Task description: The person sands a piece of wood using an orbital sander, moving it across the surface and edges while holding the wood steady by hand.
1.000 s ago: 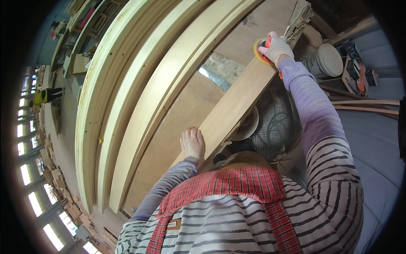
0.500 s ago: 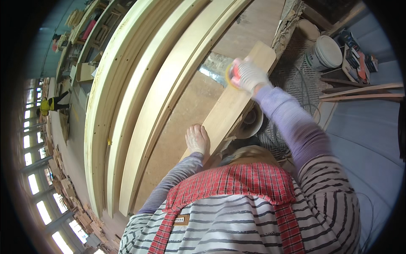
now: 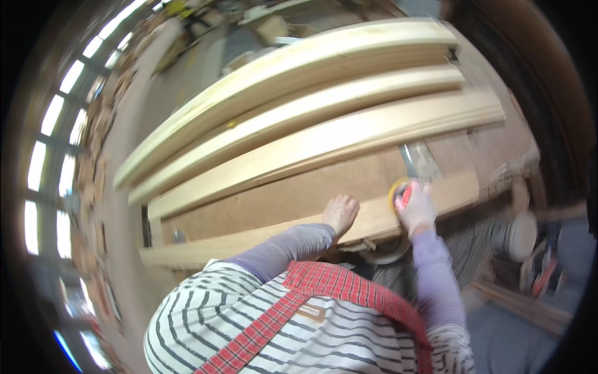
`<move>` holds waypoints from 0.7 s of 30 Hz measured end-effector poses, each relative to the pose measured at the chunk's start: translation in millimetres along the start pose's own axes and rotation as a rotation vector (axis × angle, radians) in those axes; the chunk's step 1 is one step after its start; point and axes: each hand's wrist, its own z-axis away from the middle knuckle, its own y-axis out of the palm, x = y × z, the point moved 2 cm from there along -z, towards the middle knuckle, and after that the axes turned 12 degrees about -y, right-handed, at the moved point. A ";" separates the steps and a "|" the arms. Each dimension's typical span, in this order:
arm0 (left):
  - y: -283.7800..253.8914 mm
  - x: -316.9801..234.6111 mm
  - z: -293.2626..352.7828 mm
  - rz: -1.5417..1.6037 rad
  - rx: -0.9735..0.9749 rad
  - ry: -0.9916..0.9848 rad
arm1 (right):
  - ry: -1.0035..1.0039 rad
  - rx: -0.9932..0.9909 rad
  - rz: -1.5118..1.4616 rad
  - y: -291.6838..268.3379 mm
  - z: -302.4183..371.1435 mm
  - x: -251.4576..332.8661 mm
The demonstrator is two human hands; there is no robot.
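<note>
Head view: a bare left hand (image 3: 340,213) lies flat, fingers spread, on a pale smooth wooden plank (image 3: 261,240) at the near edge of a brown fibreboard workbench (image 3: 280,196). The gloved right hand (image 3: 416,209) grips a round yellow sanding pad (image 3: 398,192) against the plank; 3 long curved timber mouldings (image 3: 324,103) lie beyond.

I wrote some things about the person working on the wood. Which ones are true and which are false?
1. The left hand lies flat on the long wooden board. True.
2. The right hand is bare. False: it wears a light glove.
3. The right hand holds a yellow and red sanding pad against the board. True.
4. Only one board lies on the workbench. False: three more long pale mouldings lie behind it.
</note>
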 end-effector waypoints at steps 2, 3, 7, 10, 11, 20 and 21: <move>-2.5 18.2 8.5 0.081 -0.019 0.047 | -0.054 -0.003 -0.050 1.0 9.7 5.8; -14.9 30.8 18.4 0.059 0.023 0.037 | -0.109 -0.118 -0.078 7.1 9.6 -10.7; -60.5 100.5 78.7 0.052 0.122 -0.133 | 0.126 -0.338 -0.075 -15.4 -22.3 -75.0; -66.2 157.5 119.3 0.004 0.016 -0.162 | 0.285 -0.414 -0.008 -21.7 -44.6 -119.9; -70.5 165.1 121.7 0.008 -0.013 -0.137 | 0.369 -0.465 0.047 -21.6 -46.5 -119.8; -65.4 173.1 118.6 -0.054 0.089 -0.168 | -0.078 -0.110 -0.020 67.6 21.7 108.4; -67.8 169.5 116.2 -0.073 0.100 -0.160 | -0.129 -0.070 -0.050 71.5 36.1 127.3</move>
